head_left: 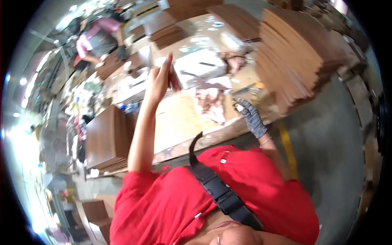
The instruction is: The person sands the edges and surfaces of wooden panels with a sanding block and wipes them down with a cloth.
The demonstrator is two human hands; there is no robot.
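Observation:
My left hand (160, 81) is bare and raised over the workbench (173, 122), one finger stretched up and the others bent apart from it. Nothing shows in its grasp. Just beyond it are a round white item (160, 62) and a white wrapped bundle (200, 67) with dark marks. My right hand (251, 117) wears a grey knit glove with bare fingertips. Its fingers are bent together at the bench's right edge; whatever they hold is too small to make out. Close by lie a crumpled pinkish-brown cloth (210, 104) and a flat tray-like item (249, 90).
A tall stack of brown panels (290, 57) stands at the right end of the bench. More brown panels (108, 136) are piled at the left. Across the bench, a person (98, 41) in pink with a dark apron handles boards. A yellow line (288, 149) marks the floor.

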